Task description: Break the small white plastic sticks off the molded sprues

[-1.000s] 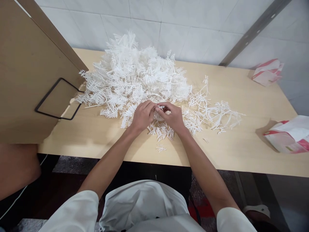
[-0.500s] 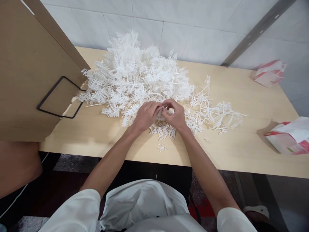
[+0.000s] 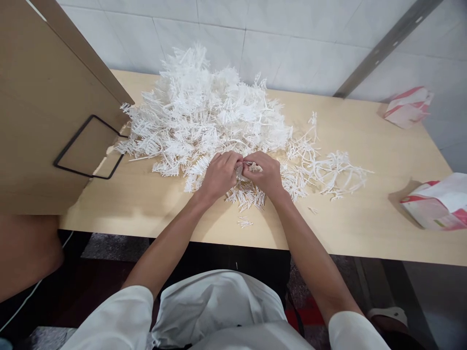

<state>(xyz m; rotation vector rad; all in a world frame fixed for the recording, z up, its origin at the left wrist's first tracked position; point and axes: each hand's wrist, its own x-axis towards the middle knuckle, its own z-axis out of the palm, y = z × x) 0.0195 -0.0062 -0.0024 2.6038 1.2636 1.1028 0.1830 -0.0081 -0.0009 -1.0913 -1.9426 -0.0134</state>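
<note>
Over the front of a large heap of white branched plastic pieces, my left hand and my right hand are held close together. Both are closed in a pinch, fingertips nearly meeting. A thin white plastic strip runs between them, partly covered by the fingers. Below the hands lie many short loose white sticks, with a small separate group nearer the table edge. To the right of my right hand, bare-looking white strips lie in a loose tangle.
At the left stands a cardboard box with a black wire frame against it. Two red-and-white paper packets are on the right side of the wooden table. A tiled wall borders the back.
My right hand's fingers have turned and closed in more, and the thin strip between the hands shows more plainly. My left hand stays in almost the same place.
</note>
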